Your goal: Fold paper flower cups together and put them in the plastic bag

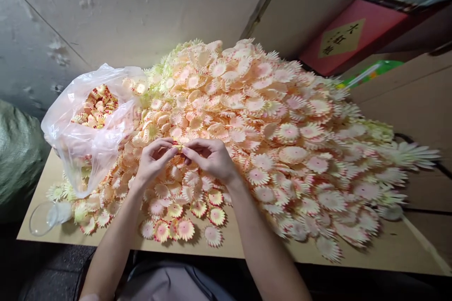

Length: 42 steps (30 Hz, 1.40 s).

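My left hand and my right hand meet over the front of a big heap of pale artificial flower petals. Pinched between the fingertips of both is one small yellow and red flower petal piece, partly covered by the fingers. Below my hands, several loose flower pieces with yellow rims and pink centres lie near the table's front edge. To the left a thin white plastic bag stands open, with small curled red and yellow flower pieces inside.
A clear cup lies on its side at the table's front left corner. A wall rises behind the heap. At the back right are a red box and cardboard. A green sack stands at the left.
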{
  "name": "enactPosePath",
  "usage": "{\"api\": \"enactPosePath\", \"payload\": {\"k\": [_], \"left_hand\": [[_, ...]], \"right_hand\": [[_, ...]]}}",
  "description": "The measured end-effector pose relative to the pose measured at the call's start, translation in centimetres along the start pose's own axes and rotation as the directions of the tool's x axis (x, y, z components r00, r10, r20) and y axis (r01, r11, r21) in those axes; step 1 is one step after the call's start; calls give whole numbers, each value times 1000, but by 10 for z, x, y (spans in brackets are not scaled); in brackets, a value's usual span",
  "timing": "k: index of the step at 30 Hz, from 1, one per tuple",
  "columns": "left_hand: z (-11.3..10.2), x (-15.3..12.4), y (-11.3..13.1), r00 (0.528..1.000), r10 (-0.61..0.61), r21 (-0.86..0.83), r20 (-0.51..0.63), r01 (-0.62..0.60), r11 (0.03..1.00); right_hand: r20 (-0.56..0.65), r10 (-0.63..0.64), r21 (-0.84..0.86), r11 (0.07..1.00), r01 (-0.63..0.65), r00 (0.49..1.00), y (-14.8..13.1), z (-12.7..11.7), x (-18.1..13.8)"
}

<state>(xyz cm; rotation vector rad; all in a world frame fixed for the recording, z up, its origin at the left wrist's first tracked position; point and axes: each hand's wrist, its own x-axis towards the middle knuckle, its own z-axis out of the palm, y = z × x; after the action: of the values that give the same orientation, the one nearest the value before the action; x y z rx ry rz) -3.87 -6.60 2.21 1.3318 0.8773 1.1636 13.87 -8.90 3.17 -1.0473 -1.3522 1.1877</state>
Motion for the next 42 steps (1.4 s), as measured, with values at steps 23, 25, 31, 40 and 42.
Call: {"api": "enactPosePath", "payload": {"k": [23, 25, 31, 40, 42], "left_hand": [[-8, -15, 45, 999, 19, 129, 36, -23, 991], [-5, -25, 53, 992, 55, 265, 110, -82, 961], [2, -58, 57, 986, 89, 528, 138, -149, 836], [1, -131, 78, 971, 72, 471, 227, -175, 865], [4, -147, 82, 975, 46, 410, 217, -134, 902]], "right_hand": [[25, -139, -159, 977, 141, 990, -49, 7, -13], [101, -198, -308, 926, 220, 975, -56, 12, -21], [211, -244, -509, 799, 320, 947, -62, 19, -56], [192, 189, 13, 981, -195, 963, -62, 8, -105], [209, 239, 65, 964, -257, 948, -63, 7, -116]]}}
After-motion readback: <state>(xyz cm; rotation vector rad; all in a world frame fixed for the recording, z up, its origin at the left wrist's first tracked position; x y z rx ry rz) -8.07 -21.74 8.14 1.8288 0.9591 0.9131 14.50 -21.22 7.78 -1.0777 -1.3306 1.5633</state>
